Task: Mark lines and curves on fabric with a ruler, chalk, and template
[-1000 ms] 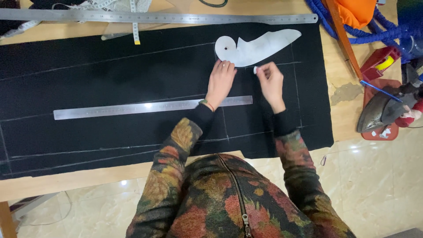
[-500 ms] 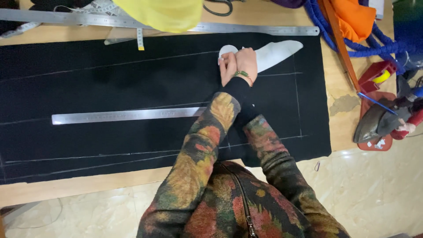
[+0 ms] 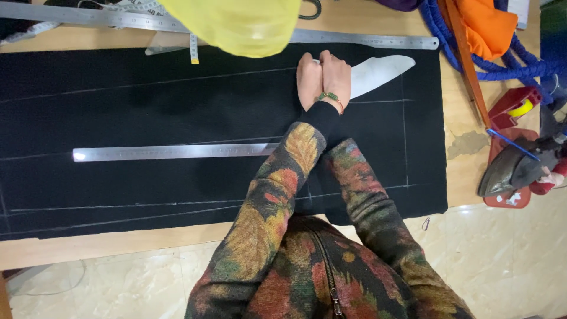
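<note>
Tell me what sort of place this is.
Most likely a tailoring or sewing workshop: black fabric marked with chalk lines covers the table, both hands press a white curved pattern template onto it, and metal rulers and an iron lie nearby.

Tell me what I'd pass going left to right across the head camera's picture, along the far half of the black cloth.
Yellow cloth → left hand → right hand, pressed against it → white curved paper pattern → orange fabric → red tape holder.
</note>
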